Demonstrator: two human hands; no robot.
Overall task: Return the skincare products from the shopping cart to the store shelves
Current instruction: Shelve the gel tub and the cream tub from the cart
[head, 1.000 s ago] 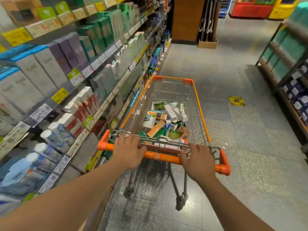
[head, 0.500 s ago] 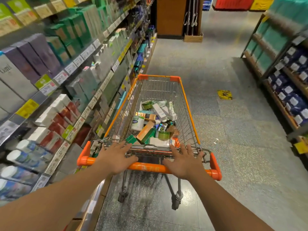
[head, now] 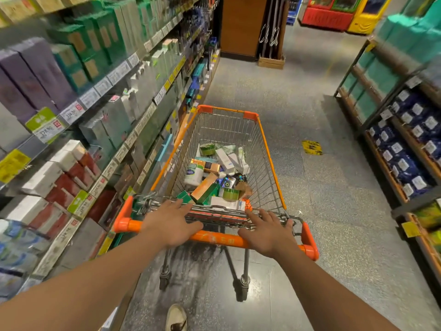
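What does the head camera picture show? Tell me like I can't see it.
Two hands, left hand and right hand, rest with straight fingers on the orange handle of a shopping cart holding skincare products. Stocked store shelves stand close on its left.

1. I count one shopping cart (head: 267, 149), wire-sided with orange trim.
2. I see two hands: one left hand (head: 170, 224) and one right hand (head: 267, 231).
3. Two green round jars (head: 230, 194) lie in the cart, one at the near end and one at the far end.
4. One white bottle (head: 192, 176) with a blue label lies there too.
5. One long orange box (head: 203, 187) sits in the heap; the other boxes overlap too much for me to count.
6. One yellow floor sticker (head: 312, 147).
7. One shoe (head: 176, 317) at the bottom edge.
8. Two shelf runs: one on my left (head: 100, 88), one on my right (head: 386, 144).
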